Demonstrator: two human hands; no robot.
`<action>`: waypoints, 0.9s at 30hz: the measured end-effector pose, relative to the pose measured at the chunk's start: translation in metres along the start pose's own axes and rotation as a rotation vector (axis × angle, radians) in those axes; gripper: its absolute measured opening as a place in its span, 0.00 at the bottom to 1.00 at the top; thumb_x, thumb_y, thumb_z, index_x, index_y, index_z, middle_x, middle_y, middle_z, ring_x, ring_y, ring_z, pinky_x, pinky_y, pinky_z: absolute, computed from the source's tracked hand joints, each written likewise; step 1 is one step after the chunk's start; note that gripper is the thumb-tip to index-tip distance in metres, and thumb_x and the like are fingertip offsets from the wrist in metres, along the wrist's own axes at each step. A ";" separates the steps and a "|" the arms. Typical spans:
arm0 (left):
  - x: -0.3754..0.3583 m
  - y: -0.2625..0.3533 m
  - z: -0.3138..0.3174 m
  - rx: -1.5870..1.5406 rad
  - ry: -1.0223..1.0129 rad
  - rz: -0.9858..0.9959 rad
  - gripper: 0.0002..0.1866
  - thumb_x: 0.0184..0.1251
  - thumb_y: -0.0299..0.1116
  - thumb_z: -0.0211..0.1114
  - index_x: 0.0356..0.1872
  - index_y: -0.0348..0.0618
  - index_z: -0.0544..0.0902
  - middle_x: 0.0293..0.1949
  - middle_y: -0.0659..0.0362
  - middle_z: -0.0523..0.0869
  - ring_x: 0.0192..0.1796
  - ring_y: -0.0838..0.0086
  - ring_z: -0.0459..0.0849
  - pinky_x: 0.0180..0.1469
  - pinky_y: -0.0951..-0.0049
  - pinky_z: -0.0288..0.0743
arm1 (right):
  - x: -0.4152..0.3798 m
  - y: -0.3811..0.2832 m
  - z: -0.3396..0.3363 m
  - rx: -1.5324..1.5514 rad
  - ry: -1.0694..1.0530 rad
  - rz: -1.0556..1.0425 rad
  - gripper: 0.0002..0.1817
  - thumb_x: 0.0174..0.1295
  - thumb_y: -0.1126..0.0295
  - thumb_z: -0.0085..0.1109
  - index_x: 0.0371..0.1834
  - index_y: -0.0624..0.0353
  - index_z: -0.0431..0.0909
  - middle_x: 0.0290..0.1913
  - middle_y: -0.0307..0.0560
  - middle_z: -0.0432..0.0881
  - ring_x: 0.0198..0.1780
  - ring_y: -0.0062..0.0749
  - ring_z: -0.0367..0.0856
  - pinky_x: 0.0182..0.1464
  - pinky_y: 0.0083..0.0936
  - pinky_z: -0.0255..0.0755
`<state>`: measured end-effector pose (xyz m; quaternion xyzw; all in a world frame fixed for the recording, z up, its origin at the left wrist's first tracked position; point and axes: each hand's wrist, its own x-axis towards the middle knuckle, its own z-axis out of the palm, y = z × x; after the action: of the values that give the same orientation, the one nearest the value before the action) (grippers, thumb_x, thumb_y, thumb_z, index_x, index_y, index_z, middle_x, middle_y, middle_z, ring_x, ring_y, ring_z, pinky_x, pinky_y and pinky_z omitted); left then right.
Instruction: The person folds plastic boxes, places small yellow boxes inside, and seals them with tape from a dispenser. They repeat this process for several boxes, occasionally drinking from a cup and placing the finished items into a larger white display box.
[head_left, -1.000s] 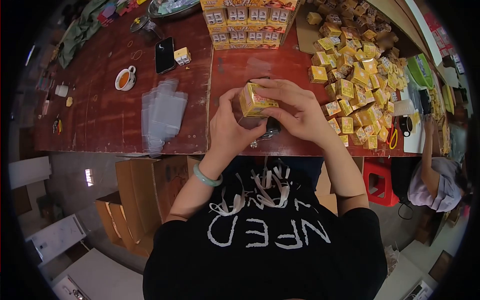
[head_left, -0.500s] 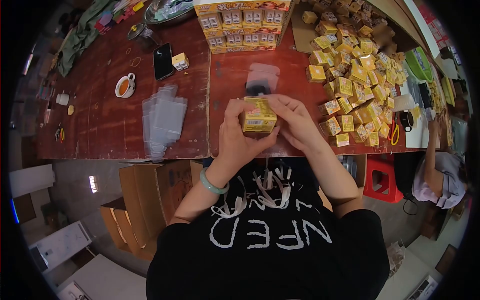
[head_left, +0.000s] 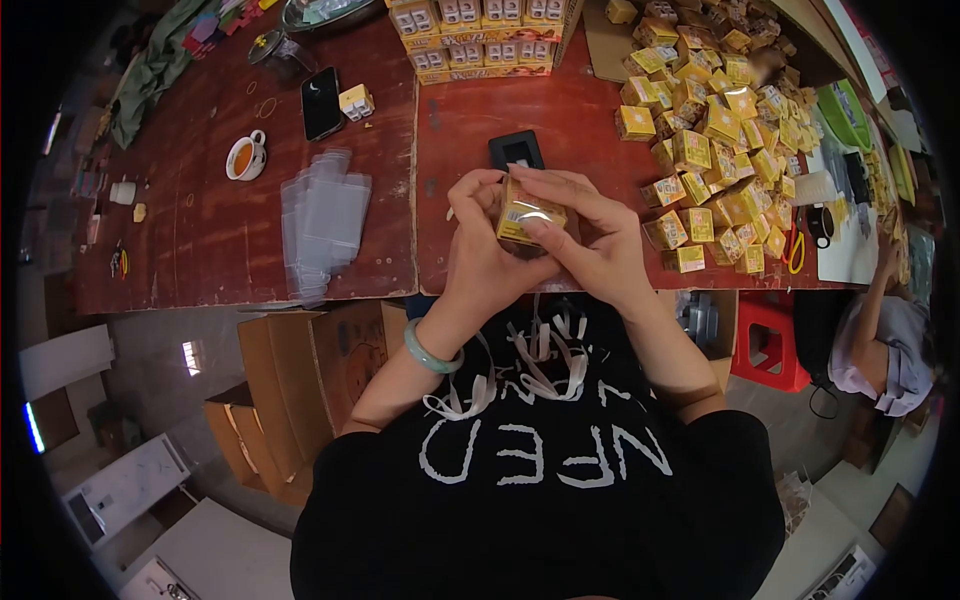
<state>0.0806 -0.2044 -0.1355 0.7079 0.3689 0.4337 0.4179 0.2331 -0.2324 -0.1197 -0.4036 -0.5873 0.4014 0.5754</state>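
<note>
Both hands hold one small yellow box [head_left: 519, 218] above the near edge of the red table [head_left: 385, 240]. My left hand [head_left: 474, 232] wraps the box's left side and underside, with a green bangle on the wrist. On the right side, my right hand [head_left: 598, 235] grips it with fingers over the top and thumb on the front face. A glossy reflection shows on that face. Just behind the hands lies a black square frame [head_left: 516, 149]. Clear plastic sleeves [head_left: 330, 222] are spread to the left.
Many yellow boxes [head_left: 722, 122] are heaped at the right, near yellow-handled scissors [head_left: 795, 250]. Stacked display boxes [head_left: 482, 50] stand at the back. A cup [head_left: 246, 157] and phone [head_left: 322, 103] are at left. Another person's arm [head_left: 876, 292] reaches in at far right.
The box has turned and tilted between my hands, and my right thumb has moved onto its front face. The clear plastic piece behind the hands no longer shows. The view has shifted slightly.
</note>
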 end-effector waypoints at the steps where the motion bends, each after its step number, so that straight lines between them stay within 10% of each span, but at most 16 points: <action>1: 0.000 0.002 0.001 -0.010 -0.009 -0.030 0.48 0.47 0.29 0.82 0.63 0.39 0.54 0.53 0.47 0.76 0.55 0.65 0.80 0.57 0.67 0.75 | 0.000 -0.004 0.002 0.124 0.037 0.077 0.20 0.64 0.77 0.65 0.60 0.65 0.81 0.61 0.53 0.82 0.61 0.34 0.79 0.65 0.31 0.71; 12: 0.000 0.005 0.000 0.033 -0.030 -0.074 0.47 0.46 0.24 0.80 0.63 0.38 0.54 0.53 0.47 0.76 0.54 0.65 0.81 0.55 0.69 0.77 | 0.005 -0.012 0.000 0.388 0.092 0.274 0.15 0.67 0.76 0.64 0.56 0.66 0.82 0.59 0.51 0.84 0.59 0.30 0.81 0.62 0.29 0.75; 22: -0.011 -0.005 0.008 -0.003 0.053 0.040 0.48 0.46 0.33 0.83 0.61 0.37 0.55 0.46 0.45 0.82 0.46 0.55 0.87 0.46 0.64 0.81 | -0.004 -0.005 0.010 -0.227 0.076 -0.101 0.16 0.58 0.78 0.68 0.51 0.63 0.86 0.55 0.53 0.86 0.58 0.41 0.83 0.61 0.35 0.75; 27: -0.012 0.006 0.002 -0.008 -0.068 -0.044 0.49 0.47 0.27 0.83 0.62 0.40 0.52 0.53 0.47 0.76 0.54 0.67 0.81 0.54 0.69 0.76 | -0.003 -0.018 0.001 -0.095 0.049 0.005 0.14 0.62 0.77 0.66 0.51 0.64 0.85 0.52 0.53 0.88 0.57 0.35 0.84 0.60 0.30 0.77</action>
<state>0.0793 -0.2185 -0.1341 0.7121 0.3683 0.4016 0.4427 0.2318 -0.2419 -0.1045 -0.4418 -0.5904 0.3643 0.5689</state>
